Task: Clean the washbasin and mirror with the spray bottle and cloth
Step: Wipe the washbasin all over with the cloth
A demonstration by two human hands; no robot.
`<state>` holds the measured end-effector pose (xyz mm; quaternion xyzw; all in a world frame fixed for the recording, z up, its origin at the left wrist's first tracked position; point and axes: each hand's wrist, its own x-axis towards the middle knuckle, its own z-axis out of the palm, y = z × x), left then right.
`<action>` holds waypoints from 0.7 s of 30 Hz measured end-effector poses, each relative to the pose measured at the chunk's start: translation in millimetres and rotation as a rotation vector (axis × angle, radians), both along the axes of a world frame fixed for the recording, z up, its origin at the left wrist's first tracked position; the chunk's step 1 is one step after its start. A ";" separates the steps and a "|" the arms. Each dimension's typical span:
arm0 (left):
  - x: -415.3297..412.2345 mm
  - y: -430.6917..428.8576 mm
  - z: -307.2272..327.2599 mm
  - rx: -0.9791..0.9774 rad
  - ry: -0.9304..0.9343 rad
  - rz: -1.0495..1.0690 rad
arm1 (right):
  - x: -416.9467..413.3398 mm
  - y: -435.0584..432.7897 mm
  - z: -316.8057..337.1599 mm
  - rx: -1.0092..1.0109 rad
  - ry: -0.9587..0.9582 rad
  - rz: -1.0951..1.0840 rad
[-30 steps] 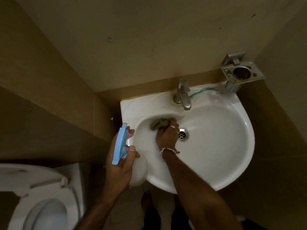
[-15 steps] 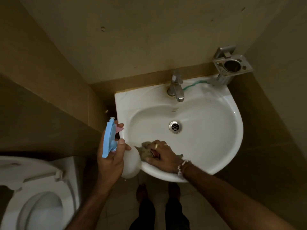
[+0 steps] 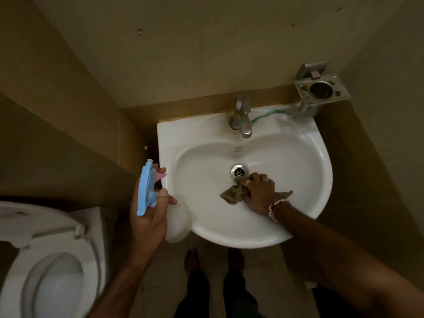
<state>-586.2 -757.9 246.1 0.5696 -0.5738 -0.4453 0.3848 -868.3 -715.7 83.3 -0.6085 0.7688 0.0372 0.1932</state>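
Observation:
A white washbasin (image 3: 305, 157) hangs on the wall below me. My right hand (image 3: 260, 192) presses a crumpled brownish cloth (image 3: 232, 195) against the bowl, just below and right of the drain (image 3: 239, 171). My left hand (image 3: 149, 212) holds a spray bottle (image 3: 146, 189) with a blue trigger head and a white body, upright at the basin's front left edge. No mirror is in view.
A chrome tap (image 3: 242, 118) stands at the back rim with a green cord (image 3: 266, 115) beside it. A metal holder (image 3: 320, 90) is fixed to the wall at the right. A white toilet (image 3: 46, 260) sits at the lower left. My bare feet (image 3: 192, 260) stand under the basin.
My right hand has swept the cloth from the bowl's back left, round the front left rim, to the middle beside the drain. The spray bottle has stayed in my left hand.

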 end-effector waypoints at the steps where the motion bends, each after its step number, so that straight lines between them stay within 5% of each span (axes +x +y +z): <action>1: -0.3 -1.0 2.4 -0.017 0.005 0.004 | 6.5 2.8 2.7 0.057 -0.050 0.026; 10: 2.6 0.0 9.3 -0.035 -0.022 0.076 | 41.1 31.1 45.9 0.310 -0.697 0.047; 17: 7.2 1.0 9.4 0.011 0.018 0.151 | 100.5 8.0 43.0 0.166 -0.692 0.053; 21: 7.5 -3.0 11.0 0.020 0.013 0.151 | 147.2 -30.0 40.2 -0.003 -0.674 -0.116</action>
